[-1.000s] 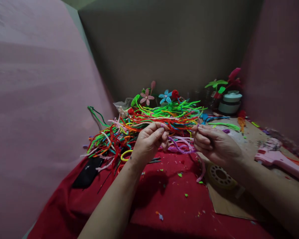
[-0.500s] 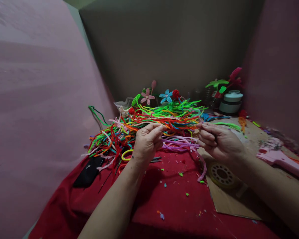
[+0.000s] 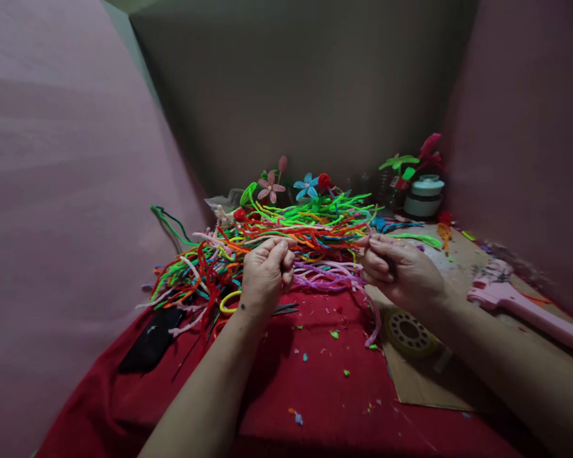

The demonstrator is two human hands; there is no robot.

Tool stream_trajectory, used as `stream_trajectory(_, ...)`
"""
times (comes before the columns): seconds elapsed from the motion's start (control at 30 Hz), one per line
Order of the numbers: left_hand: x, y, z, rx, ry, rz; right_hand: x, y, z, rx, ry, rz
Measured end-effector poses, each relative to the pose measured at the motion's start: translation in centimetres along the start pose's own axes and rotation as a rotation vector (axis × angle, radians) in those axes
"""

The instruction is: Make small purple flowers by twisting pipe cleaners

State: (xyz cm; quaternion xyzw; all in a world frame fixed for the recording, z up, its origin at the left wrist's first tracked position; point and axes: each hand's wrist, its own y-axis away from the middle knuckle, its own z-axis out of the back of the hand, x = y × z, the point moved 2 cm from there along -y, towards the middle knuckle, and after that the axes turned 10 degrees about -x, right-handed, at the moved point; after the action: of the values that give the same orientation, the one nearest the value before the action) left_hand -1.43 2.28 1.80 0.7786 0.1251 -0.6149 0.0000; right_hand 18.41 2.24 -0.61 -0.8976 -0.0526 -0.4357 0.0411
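Observation:
A big heap of coloured pipe cleaners [image 3: 286, 242] lies on a red cloth [image 3: 325, 381]. My left hand [image 3: 265, 277] is closed in a loose fist at the heap's near edge, pinching the end of a light pink pipe cleaner [image 3: 325, 236]. My right hand [image 3: 398, 270] is closed too, fingertips pressed on the other end of that strand. The strand runs between both hands just above the pile. Purple and pink strands [image 3: 332, 280] lie under my hands.
Finished pipe-cleaner flowers [image 3: 291, 184] stand behind the heap. A white jar [image 3: 424, 196] sits at the back right, a pink tool [image 3: 520, 302] at the right. A round yellow disc [image 3: 408, 331] lies on cardboard [image 3: 430, 381]. A black object [image 3: 148, 340] and scissors [image 3: 281, 310] lie on the cloth.
My hands have drawn apart, stretching the pink strand between them. My left fingers have curled in tighter. The view has shifted slightly to the right.

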Motion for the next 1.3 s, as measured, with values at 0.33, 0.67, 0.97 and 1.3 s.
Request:
stream_trajectory(0.33, 0.0, 0.1, -0.1, -0.02, 0.057, 0.063, 0.2, 0.2, -0.4, -0.03, -0.075, 0.0)
stream_trajectory(0.67, 0.7, -1.5, 0.4, 0.082, 0.287, -0.007, 0.9, -0.6, 0.4, -0.2, -0.299, -0.007)
stream_trajectory(0.97, 1.0, 1.8, -2.2, 0.272, 0.192, 0.129, -0.7, 1.3, -1.9, 0.036, -0.131, -0.07)
stream_trajectory(1.3, 1.9, 3.0, -3.2, 0.428, 0.12, 0.268, -1.8, 2.5, -2.9, 0.101, 0.009, -0.16)
